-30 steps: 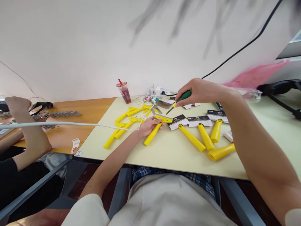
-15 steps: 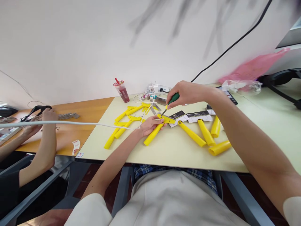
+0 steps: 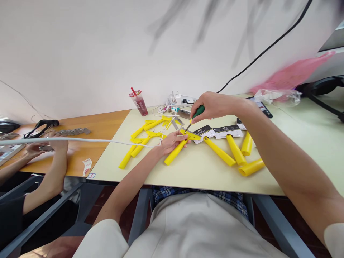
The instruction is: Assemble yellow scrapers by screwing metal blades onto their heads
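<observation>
My left hand [image 3: 172,142] is closed around the head of a yellow scraper [image 3: 176,152], whose hollow handle points down and left toward me. From above, my right hand [image 3: 204,105] grips a screwdriver [image 3: 198,112] with a green and yellow handle. Its tip meets the scraper head near my left thumb; the screw itself is too small to make out. Left of my left hand lie several yellow scraper parts [image 3: 146,138] and small loose screws. Behind them are flat metal blades [image 3: 176,122]. Printed black-and-white cards [image 3: 228,131] and yellow scrapers [image 3: 220,152] lie to the right.
A cup with a red drink [image 3: 140,104] stands near the wall beside a power strip [image 3: 185,99]. A white cable [image 3: 120,142] crosses the view. At left, a co-worker's hands [image 3: 51,145] handle metal pieces over the wooden table [image 3: 107,130]. A phone [image 3: 264,109] lies at right.
My hands, the scraper and the screwdriver stay nearly in place. The co-worker's hands have come down from the black strap and now hold a small metal piece.
</observation>
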Demonstrator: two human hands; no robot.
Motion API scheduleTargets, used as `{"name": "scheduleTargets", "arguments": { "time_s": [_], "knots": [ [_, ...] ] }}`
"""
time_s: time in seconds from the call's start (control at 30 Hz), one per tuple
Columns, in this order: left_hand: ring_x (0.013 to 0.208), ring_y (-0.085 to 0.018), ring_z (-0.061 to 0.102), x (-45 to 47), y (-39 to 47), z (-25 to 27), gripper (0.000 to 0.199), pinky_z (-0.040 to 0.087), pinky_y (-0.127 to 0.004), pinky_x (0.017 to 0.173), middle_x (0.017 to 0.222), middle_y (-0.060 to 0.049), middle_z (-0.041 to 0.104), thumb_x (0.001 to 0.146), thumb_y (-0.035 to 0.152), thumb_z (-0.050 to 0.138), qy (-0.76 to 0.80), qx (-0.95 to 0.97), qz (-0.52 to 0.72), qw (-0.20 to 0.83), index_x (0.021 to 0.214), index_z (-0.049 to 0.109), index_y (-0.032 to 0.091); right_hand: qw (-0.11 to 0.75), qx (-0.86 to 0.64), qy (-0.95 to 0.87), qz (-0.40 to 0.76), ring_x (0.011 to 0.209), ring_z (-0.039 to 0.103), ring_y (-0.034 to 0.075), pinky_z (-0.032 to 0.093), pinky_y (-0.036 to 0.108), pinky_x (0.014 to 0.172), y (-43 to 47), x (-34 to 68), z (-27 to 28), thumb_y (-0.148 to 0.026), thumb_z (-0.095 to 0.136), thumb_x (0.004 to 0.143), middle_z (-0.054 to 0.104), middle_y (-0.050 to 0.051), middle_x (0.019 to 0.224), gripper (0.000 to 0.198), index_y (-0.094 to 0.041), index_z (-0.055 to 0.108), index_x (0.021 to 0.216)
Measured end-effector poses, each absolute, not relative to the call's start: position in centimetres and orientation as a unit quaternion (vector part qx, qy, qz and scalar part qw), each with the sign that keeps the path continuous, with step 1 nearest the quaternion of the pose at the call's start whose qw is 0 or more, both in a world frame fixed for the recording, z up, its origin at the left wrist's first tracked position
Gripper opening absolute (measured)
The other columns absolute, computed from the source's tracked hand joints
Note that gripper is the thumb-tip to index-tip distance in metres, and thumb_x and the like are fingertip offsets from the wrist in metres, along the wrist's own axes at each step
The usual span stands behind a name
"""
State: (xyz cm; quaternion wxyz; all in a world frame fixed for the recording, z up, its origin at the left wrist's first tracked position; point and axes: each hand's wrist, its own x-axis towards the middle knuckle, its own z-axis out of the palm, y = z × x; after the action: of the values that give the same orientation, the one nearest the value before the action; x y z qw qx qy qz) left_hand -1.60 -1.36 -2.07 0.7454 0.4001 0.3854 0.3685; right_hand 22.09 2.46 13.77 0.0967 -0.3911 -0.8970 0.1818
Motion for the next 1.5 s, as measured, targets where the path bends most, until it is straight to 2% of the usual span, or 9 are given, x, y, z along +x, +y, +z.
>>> {"name": "scheduleTargets", "arguments": {
  "time_s": [0.17,0.43,0.83,1.07,1.5],
  "knots": [
    [0.084,-0.015,0.074,-1.6,-1.4,-2.1,0.022,0.057,-0.024,0.063,0.096,-0.008,0.073,0.093,0.006,0.079,0.383,0.396,0.372,0.747,0.096,0.058,0.014,0.106,-0.384,-0.9,0.178,0.063,0.066,0.021,0.046,0.035,0.057,2.6,22.4,13.7,-0.05,0.081,0.083,0.081,0.006,0.087,0.026,-0.027,0.087,0.093],
    [0.085,-0.015,0.075,-1.6,-1.2,-2.3,0.023,0.058,-0.024,0.064,0.103,-0.011,0.075,0.093,0.008,0.08,0.388,0.398,0.369,0.745,0.096,0.059,0.015,0.096,-0.381,-0.901,0.184,0.061,0.064,0.02,0.044,0.034,0.056,2.5,21.9,13.5,-0.048,0.08,0.084,0.081,0.006,0.084,0.024,-0.027,0.086,0.093],
    [0.082,-0.015,0.076,-1.6,-1.4,-2.1,0.018,0.059,-0.024,0.064,0.093,-0.009,0.075,0.096,0.007,0.077,0.388,0.406,0.367,0.742,0.096,0.06,0.014,0.097,-0.382,-0.903,0.172,0.06,0.063,0.02,0.043,0.034,0.054,3.1,22.3,13.1,-0.051,0.081,0.084,0.08,0.005,0.081,0.025,-0.029,0.087,0.094],
    [0.083,-0.016,0.077,-1.4,-1.5,-2.0,0.017,0.059,-0.024,0.062,0.099,-0.01,0.076,0.096,0.006,0.076,0.395,0.404,0.368,0.738,0.098,0.06,0.014,0.098,-0.373,-0.908,0.164,0.064,0.064,0.02,0.044,0.034,0.056,3.3,22.3,12.9,-0.052,0.081,0.084,0.081,0.005,0.083,0.026,-0.029,0.087,0.095],
    [0.084,-0.017,0.078,-1.6,-1.2,-2.3,0.023,0.061,-0.023,0.062,0.102,-0.011,0.076,0.092,0.008,0.082,0.394,0.401,0.367,0.741,0.097,0.06,0.013,0.081,-0.374,-0.909,0.165,0.062,0.064,0.021,0.046,0.035,0.058,3.7,22.5,12.6,-0.062,0.078,0.086,0.078,0.005,0.078,0.035,-0.032,0.088,0.101]
  ]
}}
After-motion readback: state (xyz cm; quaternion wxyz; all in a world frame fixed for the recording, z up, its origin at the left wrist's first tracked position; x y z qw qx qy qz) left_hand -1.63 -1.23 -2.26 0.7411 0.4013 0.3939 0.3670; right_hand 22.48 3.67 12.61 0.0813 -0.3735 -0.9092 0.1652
